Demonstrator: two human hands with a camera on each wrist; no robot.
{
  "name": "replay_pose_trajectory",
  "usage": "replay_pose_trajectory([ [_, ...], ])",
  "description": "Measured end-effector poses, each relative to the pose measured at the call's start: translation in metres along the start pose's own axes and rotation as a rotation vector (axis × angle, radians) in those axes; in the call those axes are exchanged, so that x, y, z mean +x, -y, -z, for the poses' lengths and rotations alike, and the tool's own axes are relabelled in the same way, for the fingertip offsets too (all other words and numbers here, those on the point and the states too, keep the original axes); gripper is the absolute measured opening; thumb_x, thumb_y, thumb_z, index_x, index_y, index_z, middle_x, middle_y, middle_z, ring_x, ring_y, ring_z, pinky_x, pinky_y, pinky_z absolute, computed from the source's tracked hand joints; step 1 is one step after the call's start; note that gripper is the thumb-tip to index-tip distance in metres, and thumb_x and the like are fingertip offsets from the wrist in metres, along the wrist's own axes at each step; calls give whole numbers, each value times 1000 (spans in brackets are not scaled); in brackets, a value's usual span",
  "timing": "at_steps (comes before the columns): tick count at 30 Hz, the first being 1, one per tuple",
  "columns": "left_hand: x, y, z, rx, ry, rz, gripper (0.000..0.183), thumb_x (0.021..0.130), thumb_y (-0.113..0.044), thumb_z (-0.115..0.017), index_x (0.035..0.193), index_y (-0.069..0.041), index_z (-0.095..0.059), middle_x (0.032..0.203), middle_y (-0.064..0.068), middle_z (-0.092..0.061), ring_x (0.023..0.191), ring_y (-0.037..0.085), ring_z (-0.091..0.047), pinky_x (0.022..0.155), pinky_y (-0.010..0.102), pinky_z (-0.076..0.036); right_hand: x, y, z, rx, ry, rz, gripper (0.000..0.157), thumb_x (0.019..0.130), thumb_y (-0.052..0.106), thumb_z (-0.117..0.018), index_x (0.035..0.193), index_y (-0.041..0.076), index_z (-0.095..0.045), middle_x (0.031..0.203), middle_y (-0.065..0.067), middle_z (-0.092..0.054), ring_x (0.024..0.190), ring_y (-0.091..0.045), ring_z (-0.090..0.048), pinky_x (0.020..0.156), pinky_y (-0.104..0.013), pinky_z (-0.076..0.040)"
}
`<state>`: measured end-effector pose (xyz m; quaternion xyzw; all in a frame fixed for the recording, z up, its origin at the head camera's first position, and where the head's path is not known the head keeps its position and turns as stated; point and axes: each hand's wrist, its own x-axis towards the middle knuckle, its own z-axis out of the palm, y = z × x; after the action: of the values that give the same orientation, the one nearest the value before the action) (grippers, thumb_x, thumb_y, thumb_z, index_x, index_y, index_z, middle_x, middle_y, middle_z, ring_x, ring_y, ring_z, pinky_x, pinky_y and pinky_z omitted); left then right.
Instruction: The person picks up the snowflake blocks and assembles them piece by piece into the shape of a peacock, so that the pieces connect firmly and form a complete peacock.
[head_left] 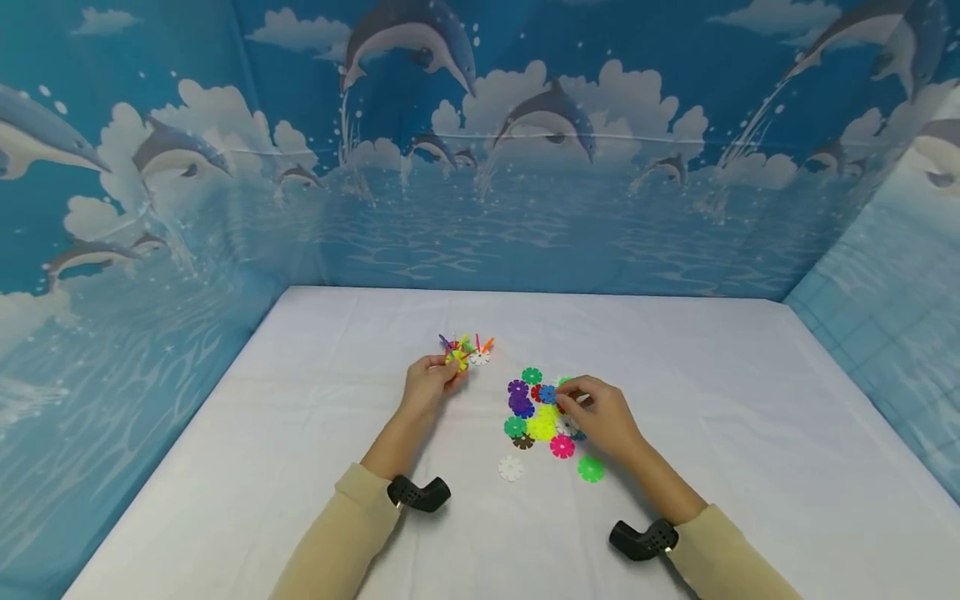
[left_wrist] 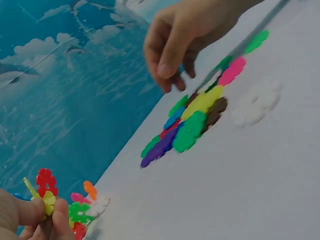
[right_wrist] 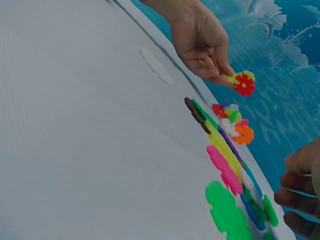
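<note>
The left hand [head_left: 430,383] had its fingers [left_wrist: 61,220] clamped on a yellow disc [left_wrist: 49,202], joined to a red disc [left_wrist: 46,181], just beside a colourful cluster [head_left: 481,358] on the worktop [head_left: 712,400]. The right hand [head_left: 600,412] hung over the right edge of the loose pile [head_left: 542,427], fingers apart. A white disc [head_left: 512,468] lay nearer the person. The worktop ran wide both sides, its back edge beyond the cluster.
</note>
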<state>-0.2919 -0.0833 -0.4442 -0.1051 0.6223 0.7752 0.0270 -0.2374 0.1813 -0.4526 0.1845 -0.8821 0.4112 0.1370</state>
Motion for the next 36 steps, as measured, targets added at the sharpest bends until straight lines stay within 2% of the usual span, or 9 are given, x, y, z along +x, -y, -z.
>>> replay_pose_trajectory([
  [5, 23, -10, 19, 106, -220, -51, 22, 94, -2, -63, 109, 13, -56, 83, 13, -62, 63, 8, -62, 57, 15, -49, 0, -11, 10, -40, -43, -61, 8, 92, 7, -67, 97, 2, -71, 92, -5, -69, 86, -22, -63, 75, -34, -55],
  [9, 36, -14, 28, 260, -326, -28, 23, 94, -9, -65, 107, 9, -61, 81, 10, -63, 59, 7, -59, 52, 13, -45, -1, -16, 10, -35, -41, -89, 9, 92, 8, -66, 98, 2, -71, 92, -6, -69, 86, -23, -62, 75, -35, -54],
  [14, 39, -16, 33, 480, -373, -9, 21, 93, -13, -67, 102, 5, -66, 74, 9, -64, 58, 10, -56, 53, 18, -43, -1, -20, 9, -18, -38, -92, 9, 93, 9, -66, 98, 2, -70, 92, -6, -69, 85, -23, -62, 74, -36, -53],
  [19, 37, -18, 37, 707, -394, -74, 20, 90, -15, -70, 97, 4, -70, 89, 15, -68, 81, 25, -60, 73, 35, -49, -1, -24, 9, -17, -57, -110, 9, 93, 8, -66, 97, 2, -70, 91, -6, -69, 82, -22, -61, 72, -35, -52],
  [22, 37, -18, 41, 784, -396, -100, 25, 88, -18, -72, 99, 4, -68, 99, 18, -67, 95, 32, -59, 84, 43, -48, 1, -25, 9, -31, -69, -153, 10, 92, 7, -66, 98, 0, -70, 92, -9, -68, 82, -23, -60, 73, -37, -52],
  [26, 32, -15, 39, 811, -402, -119, 35, 88, -22, -71, 104, 5, -57, 100, 21, -62, 96, 36, -58, 82, 46, -46, 6, -27, 10, -68, -57, -210, 16, 92, 9, -65, 104, -2, -68, 97, -13, -65, 85, -26, -58, 78, -40, -51],
  [28, 25, -11, 32, 837, -361, -153, 31, 88, -22, -68, 101, 2, -55, 95, 19, -61, 90, 34, -58, 78, 44, -46, 8, -29, 11, -86, -35, -218, 21, 92, 10, -65, 109, -4, -67, 98, -14, -63, 86, -27, -57, 78, -41, -50],
  [30, 16, -7, 20, 853, -250, -201, 24, 88, -21, -67, 97, -1, -56, 89, 15, -60, 84, 30, -57, 73, 41, -46, 11, -31, 11, -102, -11, -216, 26, 93, 13, -65, 113, -4, -67, 99, -15, -62, 85, -27, -55, 77, -40, -49],
  [36, -12, 7, -22, 953, 234, -356, 21, 89, -24, -72, 98, -5, -67, 85, 1, -61, 80, 17, -55, 73, 30, -48, 18, -33, 7, -136, 49, -206, 34, 91, 21, -69, 116, -3, -67, 99, -16, -57, 81, -24, -48, 68, -36, -41],
])
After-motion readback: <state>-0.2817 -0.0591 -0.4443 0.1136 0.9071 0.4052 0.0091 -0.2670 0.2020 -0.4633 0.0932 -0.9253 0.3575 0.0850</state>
